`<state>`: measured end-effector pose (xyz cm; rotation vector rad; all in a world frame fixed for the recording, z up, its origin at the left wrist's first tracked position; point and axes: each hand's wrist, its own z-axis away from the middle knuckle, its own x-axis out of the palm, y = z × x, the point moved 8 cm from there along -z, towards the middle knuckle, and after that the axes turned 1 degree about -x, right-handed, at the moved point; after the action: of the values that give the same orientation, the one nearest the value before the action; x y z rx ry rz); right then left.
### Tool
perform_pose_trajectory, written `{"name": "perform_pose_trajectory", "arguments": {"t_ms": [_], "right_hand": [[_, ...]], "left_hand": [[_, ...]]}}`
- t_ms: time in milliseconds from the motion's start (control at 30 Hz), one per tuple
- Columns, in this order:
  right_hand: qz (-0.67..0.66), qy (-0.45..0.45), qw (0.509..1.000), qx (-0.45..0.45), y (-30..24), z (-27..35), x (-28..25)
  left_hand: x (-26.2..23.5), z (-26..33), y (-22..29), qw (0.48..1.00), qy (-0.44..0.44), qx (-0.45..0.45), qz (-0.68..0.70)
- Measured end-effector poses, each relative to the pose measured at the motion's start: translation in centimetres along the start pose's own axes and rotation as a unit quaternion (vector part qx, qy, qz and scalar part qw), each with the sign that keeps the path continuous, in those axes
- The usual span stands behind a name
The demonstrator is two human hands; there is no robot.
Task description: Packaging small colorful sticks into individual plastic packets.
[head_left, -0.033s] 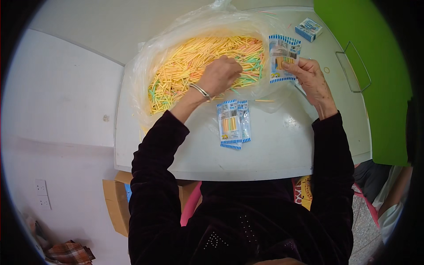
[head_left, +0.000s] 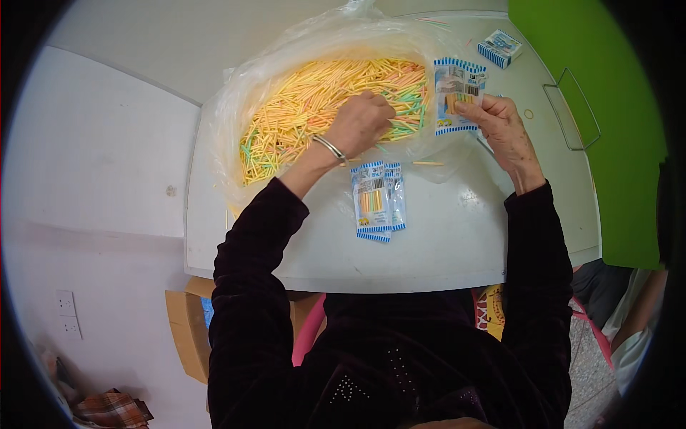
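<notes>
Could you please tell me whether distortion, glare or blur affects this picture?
Head view: the fisheye lens bows the front edge of the white table; head view: pale highlights streak the clear plastic bag; head view: the right hand shows no obvious motion blur.

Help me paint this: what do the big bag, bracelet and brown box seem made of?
Big bag: likely thin plastic film, glossy, since it's translucent and wrinkled. Bracelet: probably polished metal, given its silvery shine. Brown box: apparently matte cardboard, from its dull, stiff-looking sides.
</notes>
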<state>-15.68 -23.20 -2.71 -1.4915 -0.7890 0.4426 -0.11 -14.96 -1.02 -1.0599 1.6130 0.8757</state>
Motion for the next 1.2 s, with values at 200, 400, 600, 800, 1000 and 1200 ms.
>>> {"name": "perform_pose_trajectory", "arguments": {"t_ms": [200, 400, 600, 800, 1000, 1200], "right_hand": [[0.004, -0.009, 1.0, 0.015, 0.8, 0.1, 1.3], [-0.012, 0.004, 0.998, 0.054, 1.3, 0.2, 0.8], [0.024, -0.017, 0.997, 0.068, 1.1, 0.4, 1.4], [0.061, -0.048, 0.993, 0.09, 1.9, 0.5, 1.8], [0.099, -0.087, 0.988, 0.081, 1.6, 0.7, 2.7], [0.097, -0.124, 0.983, 0.093, 1.9, 0.9, 2.9]], "left_hand": [[2.3, -0.6, 0.5, 0.995, 0.014, 0.004, -0.104], [1.9, -0.7, -0.5, 0.998, -0.013, -0.028, -0.06], [-2.1, -0.4, -3.2, 0.979, 0.104, -0.128, 0.122], [-7.6, -2.0, -2.0, 0.959, 0.128, -0.12, 0.224], [-10.8, -2.4, -1.2, 0.879, 0.159, -0.122, 0.432], [-11.2, -2.4, -0.5, 0.898, 0.135, -0.09, 0.41]]}}
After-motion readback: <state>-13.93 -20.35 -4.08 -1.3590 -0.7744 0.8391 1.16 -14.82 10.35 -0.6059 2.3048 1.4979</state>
